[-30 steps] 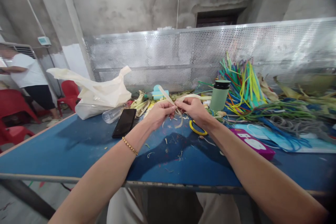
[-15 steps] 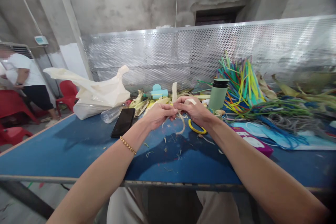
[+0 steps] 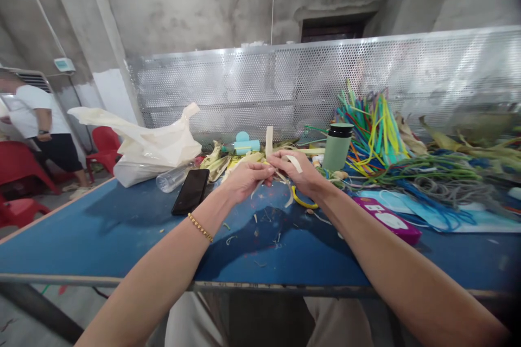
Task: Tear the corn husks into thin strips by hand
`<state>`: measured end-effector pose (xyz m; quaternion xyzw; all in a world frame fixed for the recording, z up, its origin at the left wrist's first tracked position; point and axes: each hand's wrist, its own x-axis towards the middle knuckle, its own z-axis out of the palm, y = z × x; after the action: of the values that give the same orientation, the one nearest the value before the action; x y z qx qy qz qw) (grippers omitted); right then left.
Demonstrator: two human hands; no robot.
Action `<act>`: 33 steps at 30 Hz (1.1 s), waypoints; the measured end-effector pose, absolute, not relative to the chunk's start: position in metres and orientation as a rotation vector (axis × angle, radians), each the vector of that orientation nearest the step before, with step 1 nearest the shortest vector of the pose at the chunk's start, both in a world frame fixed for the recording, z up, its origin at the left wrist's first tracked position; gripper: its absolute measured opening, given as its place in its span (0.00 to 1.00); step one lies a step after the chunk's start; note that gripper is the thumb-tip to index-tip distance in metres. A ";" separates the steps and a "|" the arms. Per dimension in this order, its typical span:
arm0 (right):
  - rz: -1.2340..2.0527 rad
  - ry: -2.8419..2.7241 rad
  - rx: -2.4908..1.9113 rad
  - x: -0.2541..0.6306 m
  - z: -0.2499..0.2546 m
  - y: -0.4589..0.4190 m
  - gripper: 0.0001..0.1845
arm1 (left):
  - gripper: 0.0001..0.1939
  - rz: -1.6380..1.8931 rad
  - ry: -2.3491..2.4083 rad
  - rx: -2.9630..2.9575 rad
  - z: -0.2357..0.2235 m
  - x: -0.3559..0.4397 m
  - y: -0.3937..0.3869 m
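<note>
Pale strip: pale strip is between my fingertips, above the blue table; one end stands upright now, where a second ago it leaned left.
Left hand: my left hand has thumb and forefinger closed together, pinching the strip low down.
Right hand: my right hand is closed too, thumb and finger nipping the strip at its bend.
Flap: a pale flap now lies over the back of my right hand.
Tail: the dangling end has swung right, beside the yellow loop.
Meaning: strip looks turned and folded, not let go; I judge I'm mid-fold.
Hidden: the crossing under my fingertips; can't tell if flap, tail and upright end are one piece.
Cut off: yellow loop runs behind my right wrist; could be a scissors handle.
</note>
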<state>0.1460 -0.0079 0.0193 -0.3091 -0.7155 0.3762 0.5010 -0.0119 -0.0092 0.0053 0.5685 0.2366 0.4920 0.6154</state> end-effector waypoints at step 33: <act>0.573 -1.706 -0.951 0.139 0.023 -0.007 0.08 | 0.06 1.390 0.574 1.297 0.006 -0.010 -0.008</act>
<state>0.1386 -0.0066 0.0226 -0.3974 -0.7133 0.2394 0.5253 -0.0098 -0.0080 0.0061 0.5471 0.2420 0.5863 0.5462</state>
